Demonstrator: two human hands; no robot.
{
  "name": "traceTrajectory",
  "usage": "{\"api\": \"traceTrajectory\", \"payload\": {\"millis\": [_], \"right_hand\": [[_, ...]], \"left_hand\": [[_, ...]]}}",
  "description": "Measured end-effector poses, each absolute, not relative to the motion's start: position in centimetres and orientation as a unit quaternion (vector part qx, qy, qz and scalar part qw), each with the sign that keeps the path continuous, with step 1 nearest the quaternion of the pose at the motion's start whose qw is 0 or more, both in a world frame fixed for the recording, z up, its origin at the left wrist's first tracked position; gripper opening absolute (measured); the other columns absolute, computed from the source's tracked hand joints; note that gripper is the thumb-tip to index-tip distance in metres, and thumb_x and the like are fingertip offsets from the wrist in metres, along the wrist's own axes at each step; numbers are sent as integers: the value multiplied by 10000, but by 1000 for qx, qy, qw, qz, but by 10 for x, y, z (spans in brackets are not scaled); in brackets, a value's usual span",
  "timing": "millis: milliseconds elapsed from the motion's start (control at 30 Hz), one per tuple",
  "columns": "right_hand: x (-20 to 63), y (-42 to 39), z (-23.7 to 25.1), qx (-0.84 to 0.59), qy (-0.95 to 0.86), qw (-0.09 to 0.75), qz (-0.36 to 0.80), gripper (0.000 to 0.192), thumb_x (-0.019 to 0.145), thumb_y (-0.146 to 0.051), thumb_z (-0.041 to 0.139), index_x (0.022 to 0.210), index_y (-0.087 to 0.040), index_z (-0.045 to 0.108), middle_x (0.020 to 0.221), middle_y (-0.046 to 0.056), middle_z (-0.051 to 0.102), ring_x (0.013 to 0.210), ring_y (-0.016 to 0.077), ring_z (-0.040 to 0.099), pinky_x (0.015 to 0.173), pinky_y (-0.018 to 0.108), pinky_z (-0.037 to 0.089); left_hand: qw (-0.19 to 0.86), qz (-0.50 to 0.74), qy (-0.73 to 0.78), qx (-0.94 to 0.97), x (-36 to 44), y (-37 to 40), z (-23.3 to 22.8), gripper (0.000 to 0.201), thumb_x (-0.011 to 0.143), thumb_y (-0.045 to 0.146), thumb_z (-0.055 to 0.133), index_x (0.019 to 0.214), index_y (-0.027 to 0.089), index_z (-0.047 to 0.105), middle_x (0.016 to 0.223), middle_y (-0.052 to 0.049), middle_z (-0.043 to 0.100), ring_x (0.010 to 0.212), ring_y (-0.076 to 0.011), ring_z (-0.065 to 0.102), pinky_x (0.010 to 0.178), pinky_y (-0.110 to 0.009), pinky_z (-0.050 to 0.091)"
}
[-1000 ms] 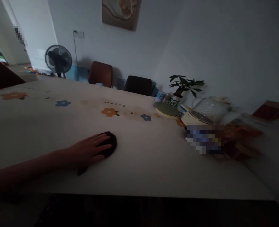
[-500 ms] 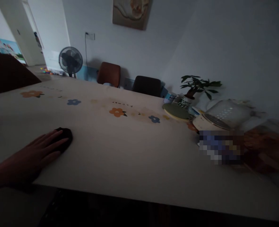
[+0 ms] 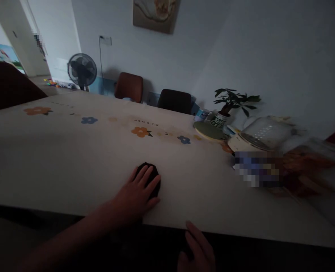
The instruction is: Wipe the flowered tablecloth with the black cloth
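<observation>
My left hand (image 3: 137, 196) lies flat on a black cloth (image 3: 155, 172) near the front of the table. Its fingers are spread over the cloth, which is bunched beneath them and partly hidden by the hand. Below the table's front edge, at the bottom of the view, my right hand (image 3: 200, 249) is partly in sight. Its fingers are loosely bent and apart, and I see nothing held in them. Under both hands spreads a pale table (image 3: 79, 170) with orange and blue flowers printed on its cover.
On the right side stand a potted plant (image 3: 235, 102), a green round mat (image 3: 210, 130), a white pot (image 3: 241, 143) and a blurred package (image 3: 258, 168). Two chairs, one brown (image 3: 129, 87) and one dark (image 3: 174, 100), stand beyond the table. A fan (image 3: 82, 70) is behind at left.
My left hand has slid to the right across the table with the black cloth under it. My right hand has come into view at the bottom.
</observation>
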State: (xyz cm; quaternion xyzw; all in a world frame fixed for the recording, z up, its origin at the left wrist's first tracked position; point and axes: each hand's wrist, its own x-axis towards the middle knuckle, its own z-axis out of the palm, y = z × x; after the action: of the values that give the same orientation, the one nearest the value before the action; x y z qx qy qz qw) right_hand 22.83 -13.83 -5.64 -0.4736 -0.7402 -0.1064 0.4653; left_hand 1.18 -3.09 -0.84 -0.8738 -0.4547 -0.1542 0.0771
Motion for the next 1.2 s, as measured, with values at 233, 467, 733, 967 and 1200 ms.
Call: {"api": "traceTrajectory", "payload": {"millis": [233,467,733,967,1200], "right_hand": [[169,-103,-7,-457,-787,400,-109,409,965,-203,443,1359,-106,492,1390,189,557,1349,276,485,1071,513,461],[131,-71,2,-499,-832,241,-34,650,960,-552,481,1420,-94,509,1549,247,384,1456,403,321,1104,660,356],[74,-68,20,-488,-859,128,89,801,938,-657,440,1522,-111,393,1597,263,271,1466,477,232,1112,715,283],[12,-82,32,-346,-926,141,54,675,965,-617,410,1482,-184,416,1545,148,418,1398,419,361,1082,621,397],[16,-83,20,-325,-927,185,6,399,1026,-417,382,1313,-208,564,1456,35,526,1325,336,420,1044,520,454]], "left_hand": [[132,-327,-503,-789,-54,-43,1,384,1018,301,361,1373,222,484,1399,-73,581,1295,-182,540,1203,-426,306],[120,-338,-685,-634,-166,-62,15,440,1005,448,346,1278,172,554,1294,-128,633,1211,-285,588,1090,-501,425],[-50,-296,-799,-520,-180,-64,24,579,958,553,282,1300,203,590,1293,-109,639,955,-284,660,913,-486,509],[-1,-292,-719,-631,-194,-57,8,537,941,447,290,1236,87,557,1303,-174,619,1252,-303,558,1099,-480,423],[74,-236,-661,-709,-209,-51,-9,509,955,412,172,1045,146,597,1257,-170,645,1239,-304,564,1093,-501,419]]}}
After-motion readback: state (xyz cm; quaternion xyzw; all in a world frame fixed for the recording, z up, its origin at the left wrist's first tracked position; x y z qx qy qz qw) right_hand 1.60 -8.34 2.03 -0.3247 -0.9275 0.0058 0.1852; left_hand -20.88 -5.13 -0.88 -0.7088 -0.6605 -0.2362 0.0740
